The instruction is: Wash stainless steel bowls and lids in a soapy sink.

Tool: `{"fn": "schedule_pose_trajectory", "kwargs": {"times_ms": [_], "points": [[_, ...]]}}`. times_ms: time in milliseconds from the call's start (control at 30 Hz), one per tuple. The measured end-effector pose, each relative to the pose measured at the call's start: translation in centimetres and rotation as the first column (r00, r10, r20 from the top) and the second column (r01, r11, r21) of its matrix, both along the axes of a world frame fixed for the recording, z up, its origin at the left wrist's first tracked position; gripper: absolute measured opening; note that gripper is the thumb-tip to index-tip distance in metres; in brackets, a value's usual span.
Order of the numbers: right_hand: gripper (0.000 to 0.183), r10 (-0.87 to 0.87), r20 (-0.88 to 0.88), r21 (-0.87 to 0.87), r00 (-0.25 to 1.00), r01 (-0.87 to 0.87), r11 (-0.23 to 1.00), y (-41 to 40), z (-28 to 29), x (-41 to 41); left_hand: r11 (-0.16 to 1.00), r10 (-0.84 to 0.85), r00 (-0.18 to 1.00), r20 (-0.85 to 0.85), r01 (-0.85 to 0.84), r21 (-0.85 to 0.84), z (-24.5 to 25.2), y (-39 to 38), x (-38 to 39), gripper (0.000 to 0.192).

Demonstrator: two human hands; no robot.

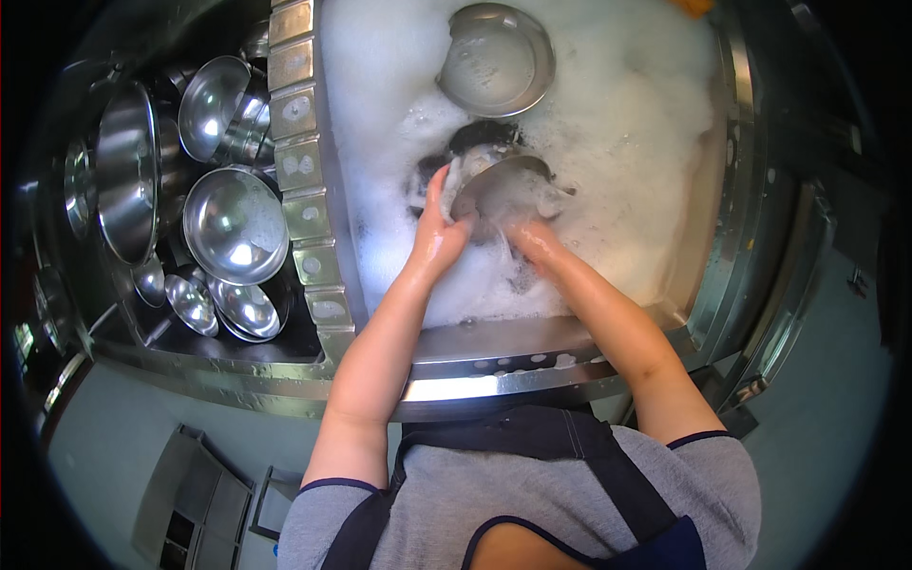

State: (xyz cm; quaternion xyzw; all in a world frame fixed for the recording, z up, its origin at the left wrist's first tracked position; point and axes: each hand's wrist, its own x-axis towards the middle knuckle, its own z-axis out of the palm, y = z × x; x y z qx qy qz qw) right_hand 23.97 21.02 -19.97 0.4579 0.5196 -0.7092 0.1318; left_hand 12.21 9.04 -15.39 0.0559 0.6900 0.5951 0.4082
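Note:
A metal bowl (pixel 499 187) lies tilted in the sudsy water of a stainless steel sink (pixel 491 338), partly under foam. My left hand (pixel 443 231) grips its left rim, thumb on the outer edge. Inside or against the lower right of the bowl is my right hand (pixel 534 241), its fingers blurred by water and suds; whether it holds anything is hidden. Dark water shows around the bowl. Farther back, a round metal bowl or pan (pixel 496 60) sits in the foam, touched by neither hand.
Left of a ridged metal divider (pixel 306 206), a second basin holds several steel bowls (pixel 236 226), some with suds on them. The sink's front rim (pixel 499 385) runs between me and the water. An orange item (pixel 692 7) shows at the far right corner.

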Motion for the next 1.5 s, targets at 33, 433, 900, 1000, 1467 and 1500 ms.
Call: {"fn": "schedule_pose_trajectory", "kwargs": {"times_ms": [33, 433, 900, 1000, 1467, 1500], "points": [[0.052, 0.014, 0.035, 0.102, 0.999, -0.018, 0.995, -0.1, -0.3, 0.2, 1.0, -0.004, 1.0, 0.003, 0.004, -0.002, -0.3, 0.0, 0.1, 0.062], [0.038, 0.752, 0.257, 0.963, 0.607, -0.095, -0.252, 0.5, 4.3, -6.3, 0.762, -0.5, 0.814, -0.294, 0.253, -0.597, -2.8, -0.6, 1.0, 0.055], [0.04, 0.03, 0.153, 0.098, 0.988, -0.045, 0.994, 3.3, -4.4, 1.5, 0.988, -0.075, 0.959, -0.272, 0.035, -0.148, -2.5, -1.1, 0.5, 0.073], [0.041, 0.34, 0.383, 0.589, 0.859, -0.511, 0.626, 3.7, 4.9, -5.8, 0.895, -0.361, 0.867, -0.343, 0.219, -0.389, -2.4, -2.2, 0.3, 0.069], [0.045, 0.694, 0.231, 0.795, 0.682, -0.544, 0.27, 6.6, 4.4, -2.4, 0.906, -0.377, 0.485, -0.789, 0.018, -0.422, 4.0, -1.0, -1.8, 0.066], [0.051, 0.696, 0.255, 0.652, 0.671, -0.651, 0.389, 7.0, 4.4, -2.6, 0.952, -0.257, 0.388, -0.885, -0.057, -0.301, 5.0, -1.1, -2.5, 0.063]]}}
